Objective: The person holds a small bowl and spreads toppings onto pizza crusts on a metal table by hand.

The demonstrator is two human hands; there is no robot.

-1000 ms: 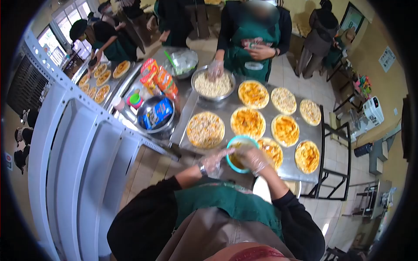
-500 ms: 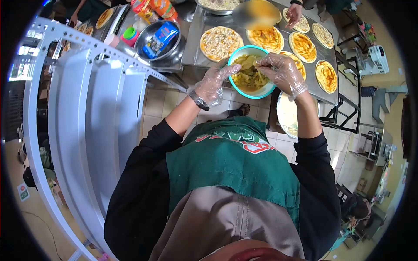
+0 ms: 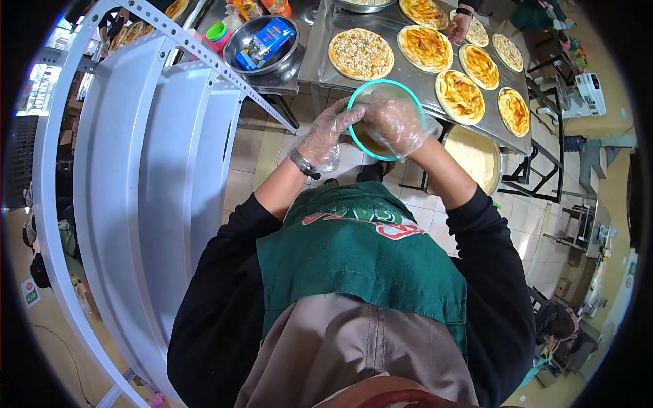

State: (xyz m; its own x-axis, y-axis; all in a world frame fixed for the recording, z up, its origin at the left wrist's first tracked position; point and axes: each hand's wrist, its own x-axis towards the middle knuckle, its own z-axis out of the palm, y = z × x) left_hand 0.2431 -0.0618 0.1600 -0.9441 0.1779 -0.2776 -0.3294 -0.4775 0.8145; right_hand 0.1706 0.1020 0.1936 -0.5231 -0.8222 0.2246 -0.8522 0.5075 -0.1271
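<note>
Currently: one teal-rimmed bowl [image 3: 386,81], near side of the table [image 3: 491,102]; left hand [image 3: 325,136], gloved, closed on its rim; right hand [image 3: 396,124], gloved, inside, grip hidden, cannot tell.

The right grip [image 3: 396,125] is blurred, hiding its fingertips and most of the contents of the bowl [image 3: 385,81] beneath it. Beyond it, the top edge cuts off a metal basin [image 3: 364,7] and the person behind a reaching hand [image 3: 460,28].
</note>
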